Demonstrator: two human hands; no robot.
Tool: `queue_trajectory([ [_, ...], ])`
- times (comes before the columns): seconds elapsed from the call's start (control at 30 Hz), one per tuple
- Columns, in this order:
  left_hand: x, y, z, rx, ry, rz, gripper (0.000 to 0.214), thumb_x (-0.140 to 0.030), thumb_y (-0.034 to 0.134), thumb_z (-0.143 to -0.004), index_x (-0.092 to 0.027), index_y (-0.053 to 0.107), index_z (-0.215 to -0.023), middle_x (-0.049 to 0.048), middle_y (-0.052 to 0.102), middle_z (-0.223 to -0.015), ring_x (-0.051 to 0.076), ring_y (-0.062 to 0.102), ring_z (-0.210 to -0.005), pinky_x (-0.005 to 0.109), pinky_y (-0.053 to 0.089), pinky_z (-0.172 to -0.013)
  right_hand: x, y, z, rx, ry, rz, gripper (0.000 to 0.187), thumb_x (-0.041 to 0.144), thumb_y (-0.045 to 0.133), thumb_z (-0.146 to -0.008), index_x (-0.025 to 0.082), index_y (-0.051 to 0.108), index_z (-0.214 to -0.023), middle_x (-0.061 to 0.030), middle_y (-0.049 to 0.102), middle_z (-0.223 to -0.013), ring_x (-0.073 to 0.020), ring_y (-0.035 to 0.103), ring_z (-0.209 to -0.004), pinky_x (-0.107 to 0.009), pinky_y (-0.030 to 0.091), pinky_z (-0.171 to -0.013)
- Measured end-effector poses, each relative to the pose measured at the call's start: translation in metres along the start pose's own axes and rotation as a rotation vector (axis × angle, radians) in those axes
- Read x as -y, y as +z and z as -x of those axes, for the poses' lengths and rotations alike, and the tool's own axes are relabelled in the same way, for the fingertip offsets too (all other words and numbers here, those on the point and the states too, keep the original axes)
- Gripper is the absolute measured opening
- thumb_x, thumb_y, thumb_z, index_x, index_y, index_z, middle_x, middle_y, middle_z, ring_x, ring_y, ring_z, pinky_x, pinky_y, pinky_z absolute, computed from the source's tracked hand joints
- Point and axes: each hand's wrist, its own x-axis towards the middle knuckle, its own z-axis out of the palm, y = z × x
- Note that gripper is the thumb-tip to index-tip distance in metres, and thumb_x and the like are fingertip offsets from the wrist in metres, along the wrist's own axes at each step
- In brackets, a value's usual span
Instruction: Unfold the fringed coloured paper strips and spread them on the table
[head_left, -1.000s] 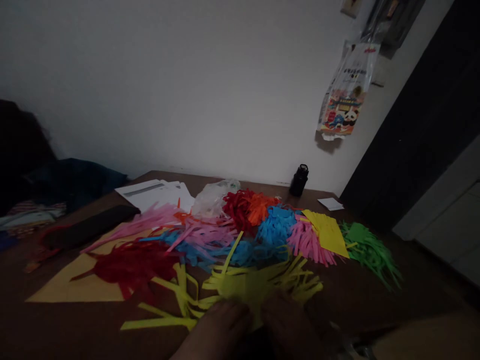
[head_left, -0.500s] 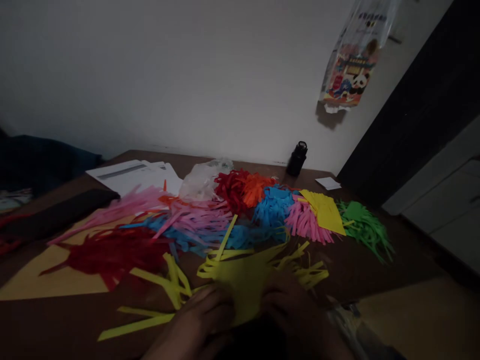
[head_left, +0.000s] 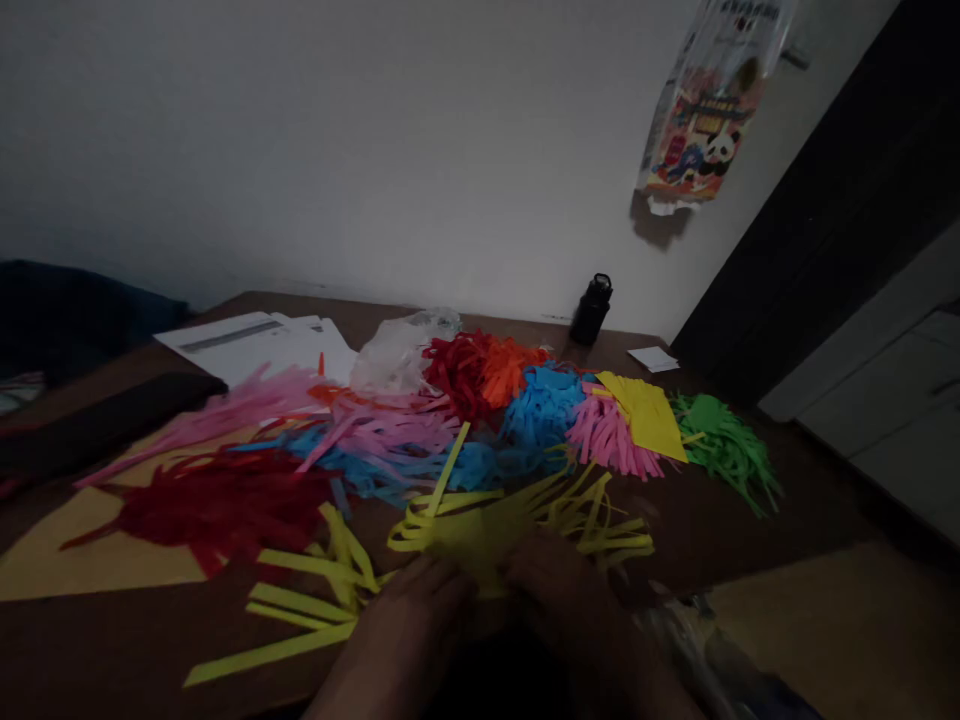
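In the dim head view, a yellow fringed sheet of paper (head_left: 480, 530) lies at the table's near edge, its cut strips spreading to the far side and right. My left hand (head_left: 424, 610) grips its near left part, fingers bent over the edge. At the near right part, my right hand (head_left: 559, 585) holds the sheet, its fingers curled and dark. The thumbs of both hands are hidden. Loose yellow strips (head_left: 300, 605) are scattered left of my left hand.
Beyond lie fringed bundles: red (head_left: 225, 505), pink (head_left: 611, 435), blue (head_left: 544, 405), orange (head_left: 514, 368) and green (head_left: 724, 445), plus a folded yellow piece (head_left: 649, 415). A black bottle (head_left: 591, 312), white papers (head_left: 255, 345) and a clear plastic bag (head_left: 397, 352) stand or lie near the wall.
The sheet's near edge between my hands has moved away from me, so less of it shows there. My hands have come slightly forward. The view has shifted a little.
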Motion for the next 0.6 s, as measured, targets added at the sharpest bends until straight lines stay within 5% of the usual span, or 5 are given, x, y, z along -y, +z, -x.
queue_trajectory([
  [0.17,0.013,0.006,0.013,-0.12,0.055,0.037,0.04,-0.004,0.05,-0.08,-0.027,0.071,-0.105,0.0035,0.071,-0.117,0.023,0.064,-0.108,0.035,0.05,-0.095,0.001,0.003,0.009,0.031,-0.052,0.068,0.022,0.007,0.038,-0.096,0.019,0.056,-0.09,-0.0032,0.068,-0.079,-0.0149,0.061,-0.079,-0.034,0.048,-0.086],
  [0.43,0.034,-0.022,0.02,-0.068,-0.192,-0.158,0.045,-0.007,0.048,-0.083,-0.025,0.069,-0.117,0.0056,0.07,-0.125,0.028,0.063,-0.116,0.048,0.047,-0.101,0.007,0.007,0.01,-0.078,-0.009,0.08,0.02,0.006,0.04,-0.093,0.019,0.055,-0.092,-0.0033,0.065,-0.077,-0.0157,0.061,-0.074,-0.032,0.05,-0.08],
  [0.6,0.042,-0.017,0.016,-0.173,-0.07,-0.223,0.055,-0.009,0.057,-0.074,-0.025,0.063,-0.126,0.0095,0.061,-0.137,0.032,0.055,-0.124,0.049,0.044,-0.103,0.014,0.004,0.011,-0.047,-0.028,0.11,0.026,0.003,0.033,-0.093,0.019,0.053,-0.093,-0.0028,0.065,-0.076,-0.0154,0.063,-0.074,-0.037,0.051,-0.087],
])
